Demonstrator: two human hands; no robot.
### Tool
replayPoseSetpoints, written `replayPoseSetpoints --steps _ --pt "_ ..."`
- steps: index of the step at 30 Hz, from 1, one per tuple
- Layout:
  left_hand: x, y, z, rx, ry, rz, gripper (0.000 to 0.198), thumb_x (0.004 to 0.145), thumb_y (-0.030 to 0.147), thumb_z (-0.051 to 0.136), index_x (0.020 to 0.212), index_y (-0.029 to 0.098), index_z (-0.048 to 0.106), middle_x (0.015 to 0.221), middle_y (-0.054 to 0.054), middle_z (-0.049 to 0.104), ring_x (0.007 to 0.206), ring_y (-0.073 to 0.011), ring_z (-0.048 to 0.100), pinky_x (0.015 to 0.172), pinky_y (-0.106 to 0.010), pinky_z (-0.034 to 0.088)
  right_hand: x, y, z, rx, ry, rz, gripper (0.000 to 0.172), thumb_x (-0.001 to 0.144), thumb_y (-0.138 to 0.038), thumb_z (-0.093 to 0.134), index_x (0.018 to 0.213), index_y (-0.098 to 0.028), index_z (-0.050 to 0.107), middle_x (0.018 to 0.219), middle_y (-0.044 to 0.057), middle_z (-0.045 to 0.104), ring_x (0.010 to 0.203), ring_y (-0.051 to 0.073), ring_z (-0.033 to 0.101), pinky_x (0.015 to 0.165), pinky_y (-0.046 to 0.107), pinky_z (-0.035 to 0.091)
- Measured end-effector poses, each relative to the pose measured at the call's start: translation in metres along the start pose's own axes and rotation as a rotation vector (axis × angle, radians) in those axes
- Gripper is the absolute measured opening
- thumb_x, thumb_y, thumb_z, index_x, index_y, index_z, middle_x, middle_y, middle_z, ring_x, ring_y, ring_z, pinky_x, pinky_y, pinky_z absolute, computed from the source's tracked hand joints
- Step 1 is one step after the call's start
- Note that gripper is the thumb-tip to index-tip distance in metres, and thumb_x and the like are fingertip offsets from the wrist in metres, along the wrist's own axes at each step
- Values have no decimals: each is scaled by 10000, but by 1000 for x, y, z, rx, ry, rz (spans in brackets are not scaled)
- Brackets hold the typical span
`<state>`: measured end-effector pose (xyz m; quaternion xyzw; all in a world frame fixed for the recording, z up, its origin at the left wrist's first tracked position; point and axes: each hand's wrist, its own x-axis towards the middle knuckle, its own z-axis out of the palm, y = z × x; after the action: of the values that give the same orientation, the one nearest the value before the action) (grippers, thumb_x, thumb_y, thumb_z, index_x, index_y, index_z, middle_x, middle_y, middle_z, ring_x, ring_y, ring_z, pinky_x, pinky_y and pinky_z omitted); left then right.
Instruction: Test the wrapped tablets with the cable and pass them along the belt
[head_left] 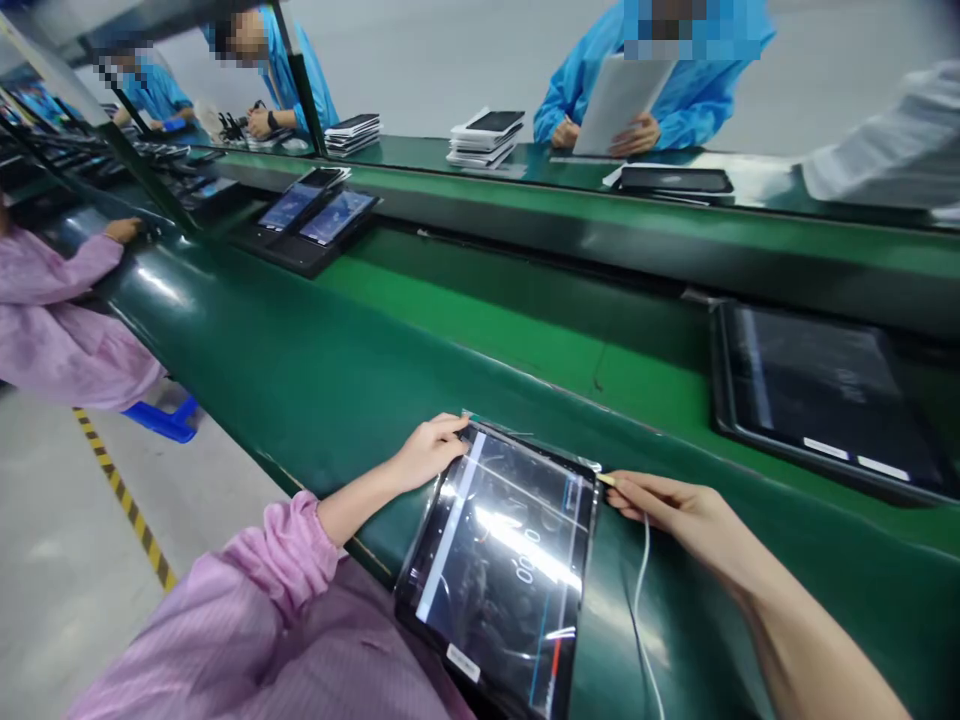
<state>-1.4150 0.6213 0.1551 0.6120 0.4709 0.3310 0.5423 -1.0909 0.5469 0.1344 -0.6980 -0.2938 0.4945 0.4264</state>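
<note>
A black tablet (510, 570) with a lit, glossy screen lies at a tilt on the green bench, its near end at the bench edge. My left hand (431, 452) grips the tablet's far left corner, thumb on the front. At the far right corner, my right hand (664, 503) pinches a small yellowish plug (606, 480) against the tablet's side. A thin white cable (641, 600) hangs below those fingers and runs toward the bottom of the view.
Another tablet (825, 390) rests on the green conveyor (465, 310) at the right, and two lit tablets sit in a black tray (300, 255) farther left. Stacked tablets (487, 138) and people in blue are across the line. A person in pink (67, 320) is at left.
</note>
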Motion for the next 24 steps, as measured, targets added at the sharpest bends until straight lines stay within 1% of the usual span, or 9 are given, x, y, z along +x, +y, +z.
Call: replayPoseSetpoints --steps 4,9,12,14,17,18,20,22,24 --pt "3 -1 -2 3 -44 6 248 841 115 646 989 218 816 1175 -32 759 1119 -286 718 982 -411 575 -5 -7 0 -110 -78 3 712 302 -661 963 800 -165 840 692 93 747 626 168 657 587 257 598" --pt "8 -7 -10 -3 -134 -2 232 918 206 681 1133 158 752 1289 -91 705 1249 -274 635 1130 -483 470 -14 -14 7 -278 -112 -265 757 536 -861 795 772 -142 814 644 77 698 578 160 589 577 306 541" --pt "15 -14 -16 -42 -182 -19 384 879 236 629 1234 148 747 1415 -110 646 1362 -324 560 1186 -475 403 -19 -17 10 -304 -49 -281 666 664 -795 769 852 -158 816 757 89 732 707 215 654 702 372 580" --pt "18 -21 -19 -72 -212 -26 498 887 331 621 1345 146 687 1467 -128 608 1388 -350 539 1189 -514 399 -33 -19 10 -333 41 -317 490 772 -644 773 944 -186 812 985 120 755 967 286 683 878 442 578" --pt "16 -29 -20 -99 -244 -27 658 862 443 682 1454 168 598 1457 -138 614 1364 -354 565 1200 -541 396 -87 -23 14 -465 121 -544 298 904 -368 694 1159 -230 765 1304 125 668 1265 302 584 1096 497 477" --pt "15 -32 -21 -100 -262 -9 725 828 458 733 1479 184 572 1469 -137 600 1361 -352 567 1209 -539 393 -112 -23 17 -510 48 -639 294 945 -298 634 1214 -244 739 1304 115 669 1250 279 605 1104 488 478" --pt "14 -37 -21 -86 -319 64 877 751 477 827 1529 225 511 1532 -134 517 1374 -358 553 1221 -540 395 -165 -17 24 -515 -338 -683 334 986 -179 543 1253 -289 712 1226 66 719 1166 215 674 1033 402 552" --pt "15 -42 -22 -47 -398 145 981 725 514 857 1577 270 437 1601 -127 394 1418 -376 506 1235 -552 390 -212 -2 32 -485 -712 -573 397 979 -124 536 1298 -298 696 1260 54 723 1140 195 705 959 331 601" --pt "18 -44 -24 7 -462 190 1024 739 566 844 1609 311 369 1639 -116 305 1464 -400 449 1253 -567 366 -246 21 40 -459 -845 -440 355 997 -160 569 1300 -287 704 1245 61 739 1123 210 722 948 328 616"
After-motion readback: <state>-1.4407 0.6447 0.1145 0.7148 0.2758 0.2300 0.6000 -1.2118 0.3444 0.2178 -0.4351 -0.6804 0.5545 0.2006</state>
